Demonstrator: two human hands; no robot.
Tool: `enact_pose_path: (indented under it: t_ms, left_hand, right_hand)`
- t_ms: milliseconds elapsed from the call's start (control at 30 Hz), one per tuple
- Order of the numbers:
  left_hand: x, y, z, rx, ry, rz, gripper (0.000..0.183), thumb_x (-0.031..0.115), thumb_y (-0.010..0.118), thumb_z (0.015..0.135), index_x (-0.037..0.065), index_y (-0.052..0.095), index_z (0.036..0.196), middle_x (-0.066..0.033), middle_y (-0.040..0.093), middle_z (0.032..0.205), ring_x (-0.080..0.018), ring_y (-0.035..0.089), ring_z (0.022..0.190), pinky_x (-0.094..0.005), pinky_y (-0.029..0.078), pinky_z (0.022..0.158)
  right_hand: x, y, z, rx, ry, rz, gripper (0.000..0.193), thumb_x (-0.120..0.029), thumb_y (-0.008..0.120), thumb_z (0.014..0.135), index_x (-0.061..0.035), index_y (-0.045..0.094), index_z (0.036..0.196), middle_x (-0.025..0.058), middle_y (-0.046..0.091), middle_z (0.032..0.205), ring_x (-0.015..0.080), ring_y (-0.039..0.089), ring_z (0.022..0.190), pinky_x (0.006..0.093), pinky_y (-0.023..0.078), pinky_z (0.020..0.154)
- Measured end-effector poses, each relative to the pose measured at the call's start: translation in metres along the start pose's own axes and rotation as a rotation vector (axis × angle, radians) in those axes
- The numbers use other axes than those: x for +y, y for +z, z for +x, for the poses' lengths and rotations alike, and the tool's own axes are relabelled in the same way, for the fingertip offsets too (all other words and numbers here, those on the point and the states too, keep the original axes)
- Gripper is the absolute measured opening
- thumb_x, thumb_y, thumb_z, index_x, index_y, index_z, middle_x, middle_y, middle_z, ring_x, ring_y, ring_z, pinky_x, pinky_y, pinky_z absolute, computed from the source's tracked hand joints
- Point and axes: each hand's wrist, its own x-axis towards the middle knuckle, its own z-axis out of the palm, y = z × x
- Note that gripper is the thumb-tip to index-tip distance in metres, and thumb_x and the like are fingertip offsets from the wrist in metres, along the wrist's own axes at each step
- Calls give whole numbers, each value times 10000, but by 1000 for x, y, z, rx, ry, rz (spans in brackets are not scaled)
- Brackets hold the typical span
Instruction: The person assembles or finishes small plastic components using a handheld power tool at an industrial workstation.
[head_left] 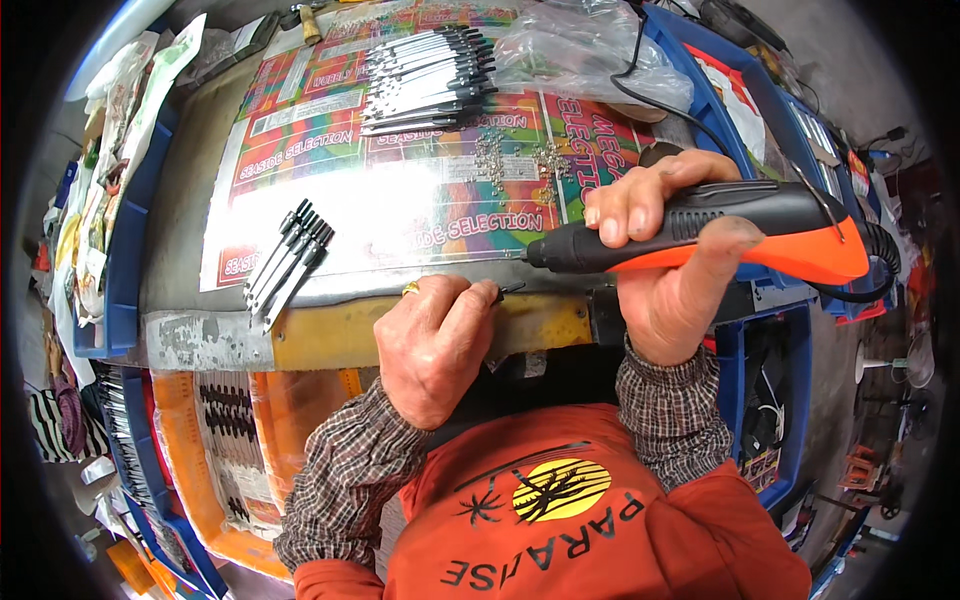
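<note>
In my right hand (670, 250) is a black and orange electric screwdriver (740, 225), its thumb below the body and fingers over the top. The driver lies nearly level, its nose pointing left over the sheet near the table's front edge. My left hand (435, 340) is closed at that edge, a ring on one finger. From its fingertips pokes the black end of a slim part (511, 290); the rest is hidden by the hand. The driver's tip is apart from this part. Left of my left hand lie several slim silver pieces with black ends (290, 255).
A colourful printed sheet (300, 150) covers much of the table. On it lie a larger stack of similar black-ended pieces (420, 80), scattered tiny screws (550, 160) and a clear plastic bag (590, 55). Blue bins (125, 260) flank the table; an orange tray (180, 420) stands below.
</note>
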Motion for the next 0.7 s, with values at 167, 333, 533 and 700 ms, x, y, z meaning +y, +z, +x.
enact_pose_path:
  t_ms: [167,333,533,700]
  left_hand:
    - [-5,7,-7,51,114,96,279,-20,649,597,31,583,863,-63,505,667,-196,512,539,-305,409,453]
    - [-7,10,-10,111,152,106,256,-33,645,607,12,571,848,-63,515,679,-194,527,558,-298,420,469]
    - [-5,10,-11,119,129,120,261,-32,679,621,49,553,835,-74,575,733,-207,578,608,-297,436,490]
    - [-6,12,-12,144,127,90,282,-39,673,618,41,559,864,-76,569,724,-206,566,594,-292,430,490]
  right_hand:
    - [-7,5,-4,-5,48,42,552,-507,618,752,-50,400,974,53,481,663,158,487,599,332,421,630]
    - [-11,9,-6,-6,82,79,570,-527,616,742,-52,399,972,48,483,664,154,493,594,333,424,629]
    - [-12,11,-7,-6,96,97,586,-537,620,727,-52,400,971,48,485,665,157,499,595,331,431,626]
    - [-14,12,-7,2,95,86,577,-517,632,727,-49,399,971,50,487,665,161,505,595,332,434,626]
